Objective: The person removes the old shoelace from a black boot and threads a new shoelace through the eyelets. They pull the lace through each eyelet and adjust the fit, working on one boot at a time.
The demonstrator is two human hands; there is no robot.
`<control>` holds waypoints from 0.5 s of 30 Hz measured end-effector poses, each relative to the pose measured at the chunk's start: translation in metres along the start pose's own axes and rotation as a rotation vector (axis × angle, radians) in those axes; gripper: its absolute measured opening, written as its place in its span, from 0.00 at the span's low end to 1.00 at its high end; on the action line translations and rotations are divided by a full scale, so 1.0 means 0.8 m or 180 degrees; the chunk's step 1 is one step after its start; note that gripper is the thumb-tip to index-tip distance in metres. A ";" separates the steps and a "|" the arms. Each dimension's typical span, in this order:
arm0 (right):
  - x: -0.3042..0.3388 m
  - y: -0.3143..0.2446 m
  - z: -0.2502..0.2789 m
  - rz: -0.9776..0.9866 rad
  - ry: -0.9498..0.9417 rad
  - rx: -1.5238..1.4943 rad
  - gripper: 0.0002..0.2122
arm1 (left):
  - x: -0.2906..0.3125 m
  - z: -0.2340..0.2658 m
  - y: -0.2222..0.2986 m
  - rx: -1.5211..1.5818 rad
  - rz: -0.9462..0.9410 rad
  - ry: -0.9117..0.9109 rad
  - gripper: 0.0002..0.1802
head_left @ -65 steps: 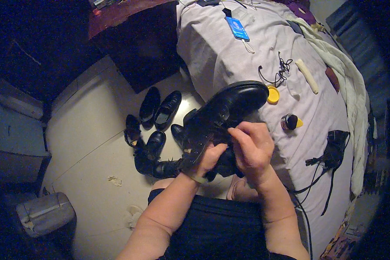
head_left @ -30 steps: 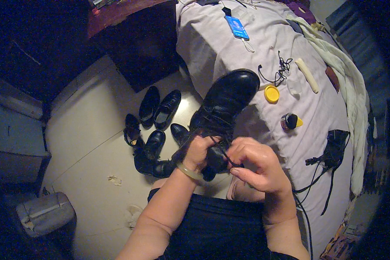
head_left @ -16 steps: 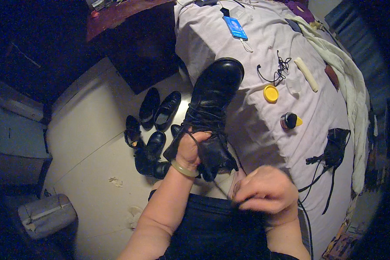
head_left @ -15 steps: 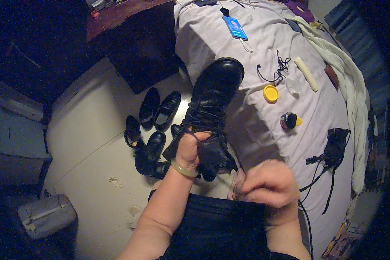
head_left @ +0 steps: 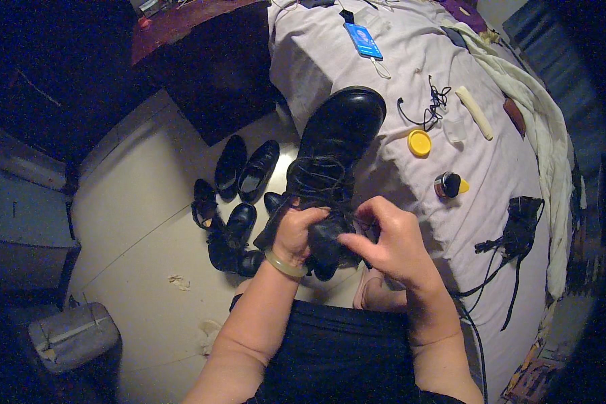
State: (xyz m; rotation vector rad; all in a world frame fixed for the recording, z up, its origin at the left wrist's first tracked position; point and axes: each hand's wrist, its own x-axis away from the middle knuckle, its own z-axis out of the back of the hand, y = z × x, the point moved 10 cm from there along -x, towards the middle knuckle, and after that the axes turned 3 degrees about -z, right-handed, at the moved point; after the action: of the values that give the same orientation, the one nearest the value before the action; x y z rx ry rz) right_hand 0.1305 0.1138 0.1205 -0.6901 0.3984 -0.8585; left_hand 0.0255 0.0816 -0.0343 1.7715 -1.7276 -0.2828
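1. Black boot [head_left: 343,124]: held up between lap and pale sheet [head_left: 495,165], toe pointing away.
2. Left hand [head_left: 295,232]: clamped on the boot's opened shaft. I judge a slackening grip could let the toe tip.
3. Right hand [head_left: 390,239]: at the shaft's right side, thumb and forefinger apart; I cannot tell whether anything is pinched behind.
4. Laces [head_left: 316,172]: loosely crossed over the front; an uneven tug could snarl them.
5. Dark jar [head_left: 446,184]: on the sheet, right of the boot; a wide right-hand swing might topple it.
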 end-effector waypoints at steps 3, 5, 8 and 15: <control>0.002 0.009 -0.017 -0.0077 -0.0245 0.0266 0.14 | 0.003 -0.002 0.007 -0.0144 -0.0124 0.0037 0.18; 0.001 0.019 -0.017 -0.0222 -0.0380 0.0140 0.12 | 0.004 -0.010 0.015 -0.0135 -0.0197 -0.0050 0.20; 0.000 0.033 -0.004 -0.0241 -0.0290 0.0052 0.10 | 0.002 -0.026 0.020 0.0018 -0.0180 -0.0352 0.23; -0.003 0.060 0.020 -0.0544 -0.0104 -0.0451 0.09 | 0.003 -0.032 0.021 0.0096 -0.0111 -0.0666 0.28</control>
State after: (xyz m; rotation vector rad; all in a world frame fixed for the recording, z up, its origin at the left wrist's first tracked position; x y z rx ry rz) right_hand 0.1644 0.1438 0.0987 -0.8776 0.3771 -0.9858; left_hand 0.0263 0.0876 -0.0043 1.8501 -1.8548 -0.4740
